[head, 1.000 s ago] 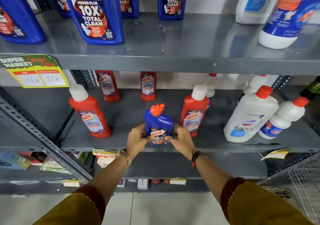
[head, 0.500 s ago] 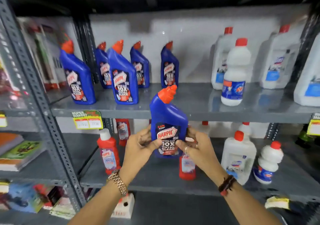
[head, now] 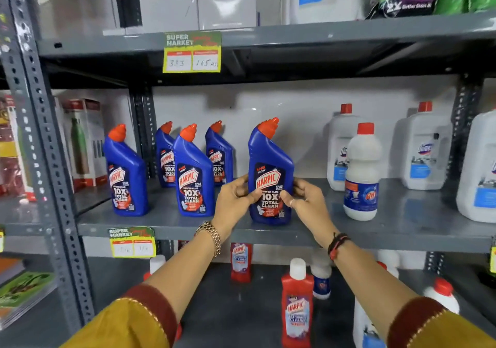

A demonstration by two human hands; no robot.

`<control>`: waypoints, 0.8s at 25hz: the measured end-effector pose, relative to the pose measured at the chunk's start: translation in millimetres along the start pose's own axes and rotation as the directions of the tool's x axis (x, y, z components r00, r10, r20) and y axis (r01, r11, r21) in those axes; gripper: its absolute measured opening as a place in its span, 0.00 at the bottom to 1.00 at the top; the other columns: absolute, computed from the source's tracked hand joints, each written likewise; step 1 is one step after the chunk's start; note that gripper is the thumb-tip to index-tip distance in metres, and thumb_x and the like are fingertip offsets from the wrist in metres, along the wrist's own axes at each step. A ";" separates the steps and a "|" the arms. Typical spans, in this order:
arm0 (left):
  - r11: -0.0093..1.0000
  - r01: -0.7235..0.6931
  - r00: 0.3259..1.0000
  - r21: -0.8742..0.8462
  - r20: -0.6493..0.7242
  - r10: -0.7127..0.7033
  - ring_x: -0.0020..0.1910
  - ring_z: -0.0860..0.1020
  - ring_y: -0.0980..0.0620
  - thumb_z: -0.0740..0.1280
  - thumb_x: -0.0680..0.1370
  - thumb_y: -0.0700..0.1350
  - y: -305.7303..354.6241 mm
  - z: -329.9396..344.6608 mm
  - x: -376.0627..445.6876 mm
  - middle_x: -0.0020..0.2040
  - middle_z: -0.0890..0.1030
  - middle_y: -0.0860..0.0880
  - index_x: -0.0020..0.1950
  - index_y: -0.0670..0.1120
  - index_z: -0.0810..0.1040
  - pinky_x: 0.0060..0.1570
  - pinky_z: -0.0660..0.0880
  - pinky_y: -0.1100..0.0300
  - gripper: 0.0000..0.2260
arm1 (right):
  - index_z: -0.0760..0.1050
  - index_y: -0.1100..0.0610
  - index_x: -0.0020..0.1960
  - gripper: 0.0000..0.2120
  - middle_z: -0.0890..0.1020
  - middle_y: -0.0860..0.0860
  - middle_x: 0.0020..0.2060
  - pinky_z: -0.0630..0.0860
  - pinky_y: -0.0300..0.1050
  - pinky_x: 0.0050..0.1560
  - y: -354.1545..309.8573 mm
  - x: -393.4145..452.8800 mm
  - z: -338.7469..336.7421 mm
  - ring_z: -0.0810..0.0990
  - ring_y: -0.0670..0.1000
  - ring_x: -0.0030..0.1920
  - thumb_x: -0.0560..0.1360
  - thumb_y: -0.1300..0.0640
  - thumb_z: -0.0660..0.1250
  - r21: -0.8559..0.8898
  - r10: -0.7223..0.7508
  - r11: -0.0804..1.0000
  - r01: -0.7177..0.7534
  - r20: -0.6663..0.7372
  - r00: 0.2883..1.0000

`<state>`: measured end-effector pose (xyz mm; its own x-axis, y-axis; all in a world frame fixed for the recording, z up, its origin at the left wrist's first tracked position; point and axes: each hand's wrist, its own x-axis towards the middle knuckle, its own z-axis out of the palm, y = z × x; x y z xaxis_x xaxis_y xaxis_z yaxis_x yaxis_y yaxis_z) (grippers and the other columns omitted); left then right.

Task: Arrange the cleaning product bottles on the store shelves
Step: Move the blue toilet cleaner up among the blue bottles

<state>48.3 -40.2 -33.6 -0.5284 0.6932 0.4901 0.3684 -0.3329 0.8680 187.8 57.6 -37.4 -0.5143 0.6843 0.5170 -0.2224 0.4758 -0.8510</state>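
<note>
Your blue bottle (head: 269, 176) stands upright at the front of the middle shelf (head: 402, 229), its base near the lip, label facing you, with both hands clamped low on its sides: left hand (head: 233, 200) at its 9 o'clock, right hand (head: 304, 198) at its 3 o'clock. Whether the base is fully seated or just above the metal, you cannot tell from here. The main risk is the tall, narrow shape with its angled orange cap: let go unevenly and it may rock, and this close to the edge a forward tip would send it onto the red bottles (head: 296, 304) below. At its 9 o'clock, just beyond your left knuckles, stands another blue bottle (head: 193, 173), with three more further left and behind; sweep your left hand out sideways and you could knock that neighbour into the row. At 3 o'clock the white bottle (head: 362, 173) is near your right hand, so a wide withdrawal could clip it. Judged safest: press the base flat, ease both hands straight back toward you.
</note>
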 end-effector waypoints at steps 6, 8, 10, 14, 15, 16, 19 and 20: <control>0.998 0.060 0.998 0.036 -0.004 -0.060 0.50 0.82 0.54 0.69 0.73 0.38 -31.6 -3.1 37.3 0.51 0.84 0.47 0.61 0.47 0.76 0.55 0.79 0.49 0.17 | 0.76 0.56 0.58 0.15 0.83 0.54 0.53 0.79 0.53 0.55 28.4 37.1 5.1 0.81 0.51 0.54 0.71 0.62 0.69 -0.041 0.043 0.998 -0.042 0.025 0.999; 0.997 0.073 0.997 0.026 0.013 -0.073 0.52 0.82 0.53 0.69 0.73 0.39 -35.1 -4.6 42.4 0.51 0.84 0.48 0.62 0.47 0.76 0.56 0.78 0.48 0.17 | 0.75 0.56 0.58 0.15 0.82 0.54 0.53 0.79 0.52 0.55 31.9 44.7 4.8 0.81 0.50 0.53 0.71 0.62 0.70 -0.044 0.053 0.998 -0.051 0.045 0.998; 0.997 0.070 0.997 0.043 0.041 -0.072 0.54 0.81 0.51 0.69 0.73 0.39 -32.6 -5.4 40.9 0.53 0.83 0.48 0.64 0.46 0.75 0.56 0.78 0.51 0.19 | 0.74 0.56 0.58 0.16 0.82 0.53 0.53 0.79 0.47 0.54 32.8 47.7 2.7 0.80 0.48 0.53 0.71 0.61 0.70 -0.014 0.060 0.998 -0.059 0.071 0.996; 0.975 -0.195 0.954 0.104 -0.211 0.214 0.55 0.80 0.55 0.68 0.74 0.37 -18.0 -25.4 14.0 0.58 0.81 0.49 0.64 0.48 0.74 0.53 0.78 0.63 0.19 | 0.73 0.51 0.56 0.19 0.81 0.48 0.54 0.77 0.41 0.55 37.2 47.3 -7.2 0.79 0.45 0.55 0.67 0.54 0.72 -0.001 0.103 0.994 -0.105 0.198 0.975; 0.945 -0.303 0.886 0.119 -0.331 0.326 0.56 0.80 0.55 0.68 0.75 0.37 -15.5 -36.6 4.6 0.58 0.81 0.48 0.62 0.47 0.75 0.54 0.77 0.63 0.17 | 0.72 0.50 0.55 0.21 0.81 0.48 0.54 0.77 0.40 0.55 38.5 46.8 -8.3 0.79 0.45 0.56 0.65 0.52 0.73 0.001 0.130 0.991 -0.134 0.245 0.961; 0.908 -0.381 0.799 0.177 -0.431 0.419 0.58 0.79 0.54 0.67 0.75 0.37 -16.9 -50.8 -1.7 0.58 0.81 0.47 0.61 0.45 0.76 0.57 0.76 0.61 0.15 | 0.73 0.49 0.55 0.22 0.81 0.48 0.55 0.78 0.39 0.55 40.9 46.9 -8.1 0.79 0.45 0.56 0.62 0.51 0.73 0.002 0.151 0.987 -0.158 0.280 0.948; 0.888 -0.327 0.721 0.322 -0.523 0.455 0.66 0.73 0.53 0.68 0.76 0.41 -29.3 -97.1 0.7 0.65 0.75 0.46 0.65 0.44 0.73 0.64 0.71 0.58 0.17 | 0.73 0.50 0.54 0.23 0.82 0.48 0.53 0.77 0.41 0.56 43.3 50.8 -5.1 0.80 0.46 0.55 0.61 0.53 0.76 -0.034 0.185 0.982 -0.184 0.324 0.928; 0.925 -0.253 0.780 0.282 -0.506 0.368 0.65 0.72 0.53 0.69 0.75 0.42 -33.6 -108.9 5.8 0.66 0.74 0.47 0.67 0.45 0.70 0.65 0.71 0.57 0.21 | 0.74 0.51 0.54 0.23 0.82 0.49 0.53 0.77 0.42 0.57 43.6 52.5 -3.7 0.80 0.47 0.55 0.61 0.56 0.76 -0.055 0.203 0.979 -0.195 0.323 0.925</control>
<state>-50.4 -94.5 -51.2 -0.6640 0.0950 0.7417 0.6905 -0.3028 0.6569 154.2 116.3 -46.9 -0.7877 0.5508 0.2758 -0.0719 0.3625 -0.9292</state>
